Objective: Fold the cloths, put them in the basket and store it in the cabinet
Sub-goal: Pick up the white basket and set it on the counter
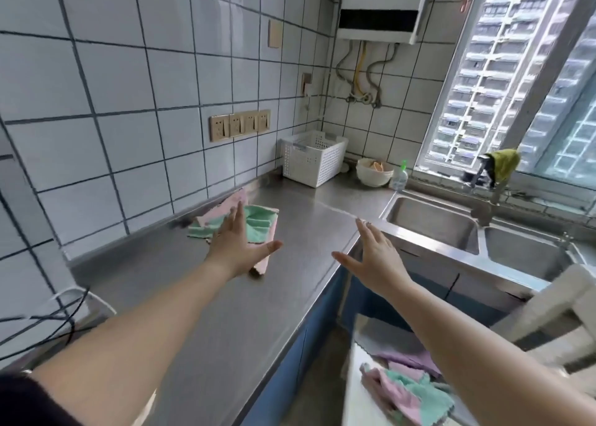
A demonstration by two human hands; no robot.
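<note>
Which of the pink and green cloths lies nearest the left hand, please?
The cloth on the steel counter by the tiled wall, right under the open left hand. The other cloths lie heaped low on the right, below the right arm.

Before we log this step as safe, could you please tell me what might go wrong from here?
The pink and green cloths lie in a loose overlapping heap on the steel counter, so the open left hand may drag several at once. The white perforated plastic basket stands far back in the corner, a long reach. The open right hand hovers near the steel sink.
</note>
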